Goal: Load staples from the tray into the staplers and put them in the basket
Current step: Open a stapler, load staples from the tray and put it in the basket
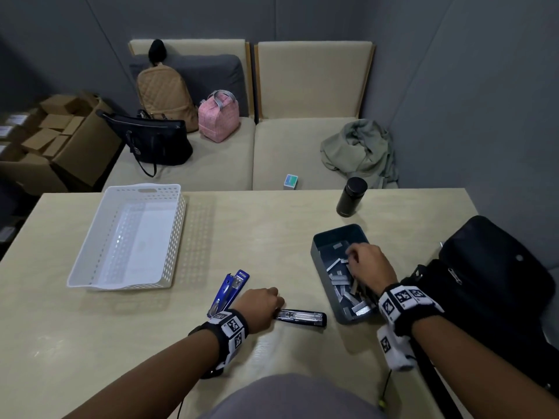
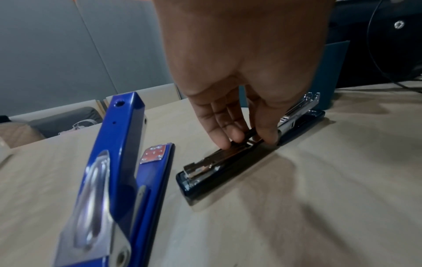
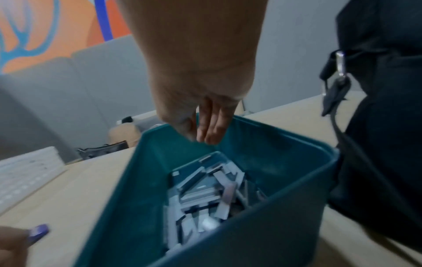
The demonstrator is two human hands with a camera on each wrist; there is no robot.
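Over the tray (image 1: 317, 267), the right hand (image 1: 370, 264) has its fingers together, empty as far as I can tell, just above the staples (image 3: 205, 189), while the left hand (image 1: 261, 306) pinches the black stapler (image 1: 302, 317), whose long side points toward the tray.

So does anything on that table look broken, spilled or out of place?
Nothing looks broken or spilled. The bright blue metal stapler and the dark navy stapler both lie hinged open, as loading needs. The silver staple strips lie jumbled but inside the teal plastic tray. The white perforated basket holds nothing yet.
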